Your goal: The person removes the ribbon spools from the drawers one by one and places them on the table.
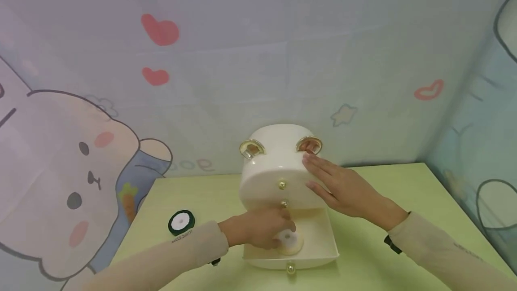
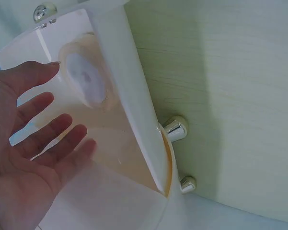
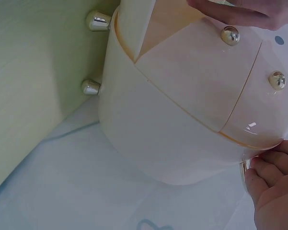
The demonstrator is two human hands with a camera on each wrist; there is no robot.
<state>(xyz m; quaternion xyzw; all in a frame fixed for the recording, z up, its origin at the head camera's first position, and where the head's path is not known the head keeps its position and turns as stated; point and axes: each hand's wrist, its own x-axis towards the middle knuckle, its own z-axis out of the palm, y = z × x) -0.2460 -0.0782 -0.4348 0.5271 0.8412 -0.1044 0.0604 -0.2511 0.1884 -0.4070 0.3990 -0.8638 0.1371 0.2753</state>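
Note:
A white rounded storage box with two gold ear-shaped pieces on top stands on the table, its bottom drawer pulled out. Inside that drawer lies a pale ribbon spool with a white centre. My left hand hovers over the drawer beside the spool; in the left wrist view its fingers are spread loosely, with nothing between them. My right hand rests along the box's upper right side, its fingertips close to the right gold ear.
A dark green spool with a white centre lies on the pale green table to the left. Gold knobs mark the drawer fronts. Short gold feet support the box. A patterned cloth hangs behind.

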